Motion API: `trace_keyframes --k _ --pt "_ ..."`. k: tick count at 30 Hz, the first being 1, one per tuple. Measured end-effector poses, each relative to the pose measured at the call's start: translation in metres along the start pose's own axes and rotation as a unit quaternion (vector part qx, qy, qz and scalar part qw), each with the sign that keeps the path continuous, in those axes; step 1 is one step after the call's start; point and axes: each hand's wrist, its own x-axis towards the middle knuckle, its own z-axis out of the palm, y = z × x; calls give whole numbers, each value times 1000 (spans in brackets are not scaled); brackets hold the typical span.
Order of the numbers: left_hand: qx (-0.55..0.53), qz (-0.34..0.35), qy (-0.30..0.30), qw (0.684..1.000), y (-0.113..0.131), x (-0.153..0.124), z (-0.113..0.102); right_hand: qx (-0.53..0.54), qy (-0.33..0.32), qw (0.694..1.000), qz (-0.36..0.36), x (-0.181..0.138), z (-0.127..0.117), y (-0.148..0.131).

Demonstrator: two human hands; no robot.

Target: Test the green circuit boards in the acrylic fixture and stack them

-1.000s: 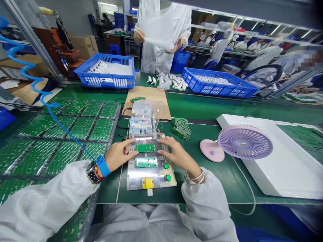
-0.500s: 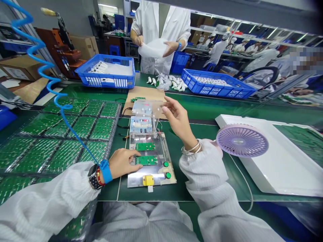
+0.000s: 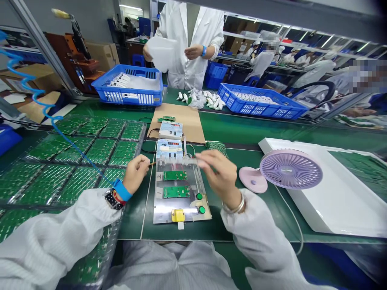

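Observation:
A metal test fixture (image 3: 163, 213) lies in front of me with two green circuit boards, the nearer one (image 3: 176, 192) and the farther one (image 3: 175, 175), flat on it. My right hand (image 3: 220, 174), slightly blurred, pinches the right end of the fixture's clear hinged cover (image 3: 190, 160), seen nearly edge-on above the boards. Left of the fixture, my left hand (image 3: 136, 171) is off the boards with its fingers curled closed; nothing shows in them. Thin wires lie by its fingertips. Two meter boxes with red digits, the nearer one (image 3: 169, 148) and the farther one (image 3: 171, 129), stand behind the cover.
Trays of green boards (image 3: 99, 151) fill the left side. A blue coiled cord (image 3: 39, 96) runs to my left wrist. Right are a purple fan (image 3: 290, 169) and a white foam tray (image 3: 314, 201). Blue baskets (image 3: 130, 94) stand behind; a co-worker (image 3: 187, 48) handles white sheets.
My right hand has swung the clear cover down from upright towards the boards. My left hand has left the nearer board, moved up and left, and curled its fingers.

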Motion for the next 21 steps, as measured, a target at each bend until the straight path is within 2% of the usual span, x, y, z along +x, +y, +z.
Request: trace_keyframes --k 2,5,8,12,15,21 --pt "-34 -42 -1 999 -6 9 -2 14 5 1000 -8 -31 2 -10" --pt "-32 -61 -13 998 -9 14 -1 16 -16 1000 8 -72 5 -20" --pt "-22 -75 -38 996 -7 10 2 17 -57 998 23 -94 4 -26" --pt "27 -86 -95 991 -6 5 4 -2 -125 991 39 -99 -2 -29" --pt "79 -58 -115 989 -8 4 4 -22 -161 986 47 -99 -5 -31" --pt "105 -43 -128 985 -8 4 5 4 -173 981 85 -95 -6 -37"
